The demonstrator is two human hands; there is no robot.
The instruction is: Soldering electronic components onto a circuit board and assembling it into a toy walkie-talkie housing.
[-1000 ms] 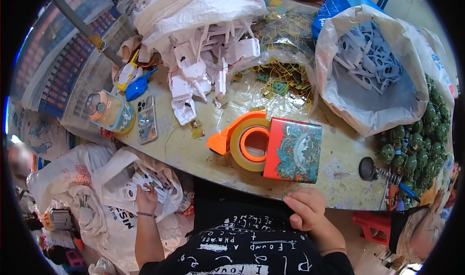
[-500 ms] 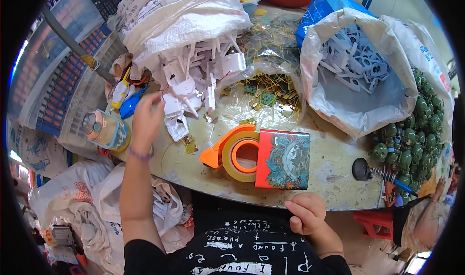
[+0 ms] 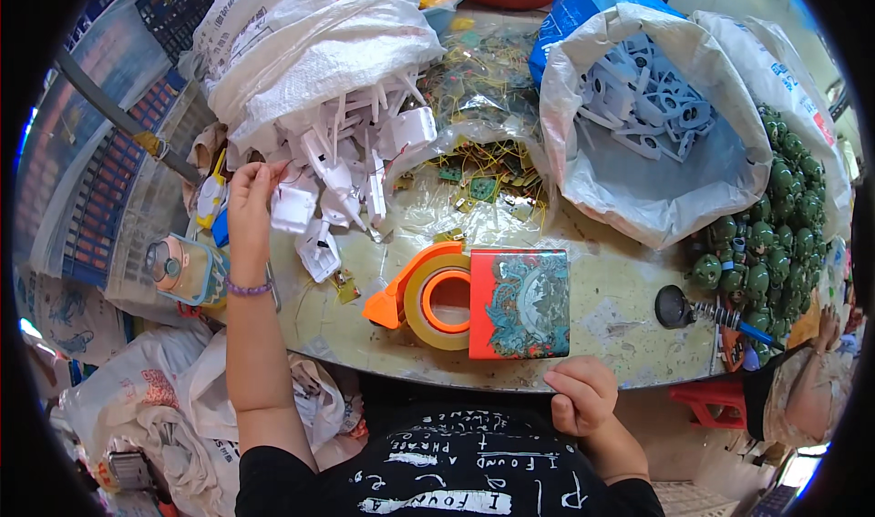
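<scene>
My left hand (image 3: 252,200) is raised at the near side of a spilling heap of white plastic parts (image 3: 335,166). Its thumb and fingertips are pinched on a thin red wire (image 3: 281,164). Right beside those fingers is a white box-shaped plastic housing (image 3: 294,209); whether the wire joins it I cannot tell. At the table's front edge, my right hand (image 3: 583,394) rests with curled fingers, and nothing shows in it. Closest to it stands a red box with a teal pattern (image 3: 529,303), touching an orange tape dispenser (image 3: 387,306) with a roll of yellowish tape (image 3: 422,321).
A white woven sack (image 3: 319,71) spills the white parts. Behind, a clear bag holds circuit boards with yellow wires (image 3: 483,166). At right are an open sack (image 3: 656,216) of pale plastic parts, green round pieces (image 3: 775,244) and a black-headed tool (image 3: 674,307). A bottle (image 3: 187,271) stands left.
My left hand has moved up and left and now pinches the red wire. The white housing beside it sits slightly further left. My right hand stays curled at the edge. The whole view has shifted slightly.
</scene>
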